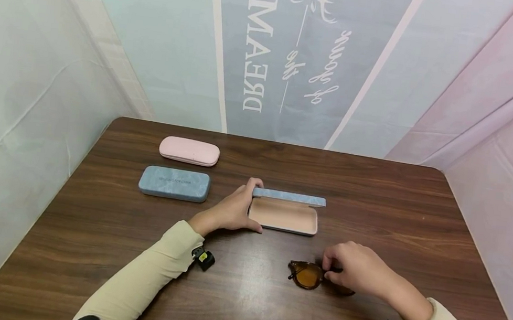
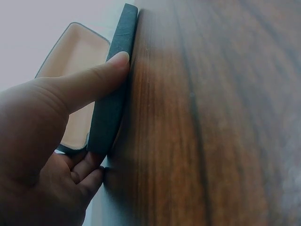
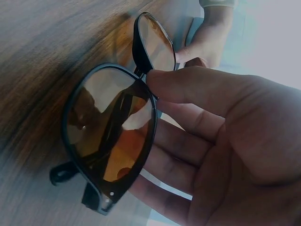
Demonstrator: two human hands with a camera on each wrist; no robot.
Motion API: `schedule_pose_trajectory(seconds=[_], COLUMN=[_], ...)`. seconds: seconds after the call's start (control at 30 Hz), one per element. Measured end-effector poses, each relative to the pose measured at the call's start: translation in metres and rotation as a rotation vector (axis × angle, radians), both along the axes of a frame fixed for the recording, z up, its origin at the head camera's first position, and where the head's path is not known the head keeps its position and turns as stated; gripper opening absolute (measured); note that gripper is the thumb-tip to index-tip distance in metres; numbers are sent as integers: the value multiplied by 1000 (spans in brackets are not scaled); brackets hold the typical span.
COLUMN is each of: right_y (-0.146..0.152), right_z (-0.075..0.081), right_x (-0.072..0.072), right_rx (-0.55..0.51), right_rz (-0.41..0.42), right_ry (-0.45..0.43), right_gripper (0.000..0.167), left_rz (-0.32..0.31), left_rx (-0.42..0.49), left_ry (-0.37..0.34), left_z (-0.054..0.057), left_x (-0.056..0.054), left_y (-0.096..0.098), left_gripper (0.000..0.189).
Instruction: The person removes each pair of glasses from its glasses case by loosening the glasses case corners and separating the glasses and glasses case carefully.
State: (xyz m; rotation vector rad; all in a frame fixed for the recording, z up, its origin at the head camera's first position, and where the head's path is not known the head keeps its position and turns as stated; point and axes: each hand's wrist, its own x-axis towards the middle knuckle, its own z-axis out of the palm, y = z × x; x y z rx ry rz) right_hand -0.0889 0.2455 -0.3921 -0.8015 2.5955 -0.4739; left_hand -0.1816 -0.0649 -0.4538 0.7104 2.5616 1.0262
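Note:
A blue glasses case (image 1: 284, 217) with a beige lining stands with its lid up near the middle of the table. My left hand (image 1: 234, 207) grips its left end, thumb along the front side and fingers round the end near the hinge. In the left wrist view the thumb (image 2: 96, 84) presses the outer wall of the case (image 2: 113, 108). To the front right, my right hand (image 1: 358, 266) pinches a pair of sunglasses (image 1: 308, 277) at the bridge. Amber lenses and a dark frame show in the right wrist view, with the thumb (image 3: 188, 87) at the bridge and the temples folded behind.
A closed blue glasses case (image 1: 174, 183) lies left of the left hand. Behind it is a closed pink glasses case (image 1: 189, 151). The brown wooden table (image 1: 85, 246) ends at a printed curtain (image 1: 292, 58) at the back, with pale curtains on both sides.

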Motion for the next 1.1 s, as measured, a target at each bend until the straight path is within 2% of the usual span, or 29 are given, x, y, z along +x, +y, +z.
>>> schedule_pose_trajectory(seconds=[0.47,1.1], right_y=[2,3], right_z=[-5,-6], right_x=[1,3], right_rx=[-13,-9], right_rz=[30,36], right_ry=[-19,-9], right_gripper=[27,28], left_rz=[-5,-10], left_rx=[-4,-1], left_ry=[7,22], left_z=[-4,-2], left_x=[0,-1], left_y=[0,1], left_gripper=[95,95])
